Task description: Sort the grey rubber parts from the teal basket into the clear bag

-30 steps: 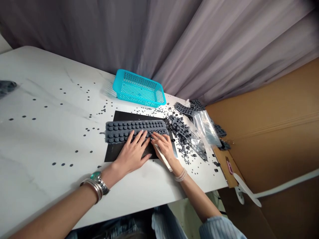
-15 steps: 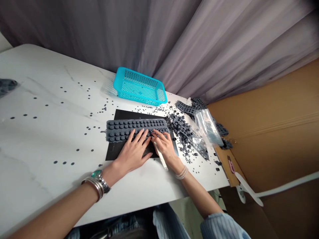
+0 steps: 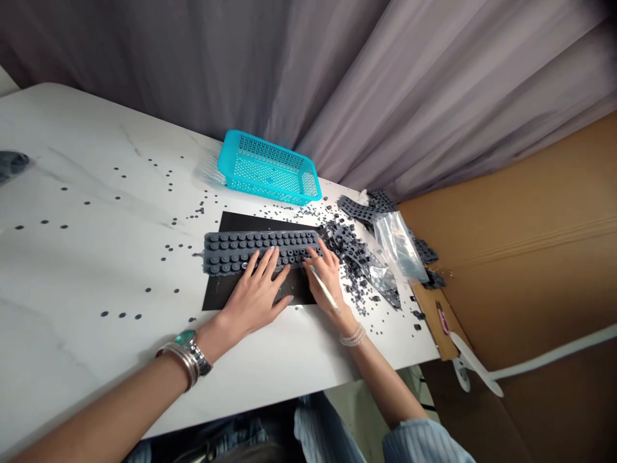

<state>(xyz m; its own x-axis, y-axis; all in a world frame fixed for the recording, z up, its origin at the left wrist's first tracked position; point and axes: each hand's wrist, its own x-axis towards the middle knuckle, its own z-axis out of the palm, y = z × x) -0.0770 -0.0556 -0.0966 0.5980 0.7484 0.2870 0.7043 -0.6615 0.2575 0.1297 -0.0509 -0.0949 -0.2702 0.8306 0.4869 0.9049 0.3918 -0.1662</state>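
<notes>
A dark grey rubber sheet with rows of round raised studs lies across a black mat on the table. My left hand rests on it with fingers spread, the fingertips touching its lower rows. Near the sheet's right end, my right hand is closed around a thin white pen-like tool. The tool's tip is hidden by the fingers, close to the sheet's lower right edge. Small dark rubber bits are heaped just right of that hand.
A turquoise plastic basket stands at the table's back edge. Clear plastic bags and perforated dark sheets lie on the right, by a cardboard wall. Small dark discs are scattered over the white table.
My right hand has shifted right along the sheet with the white tool, away from my left hand. My left hand stays in place on the sheet.
</notes>
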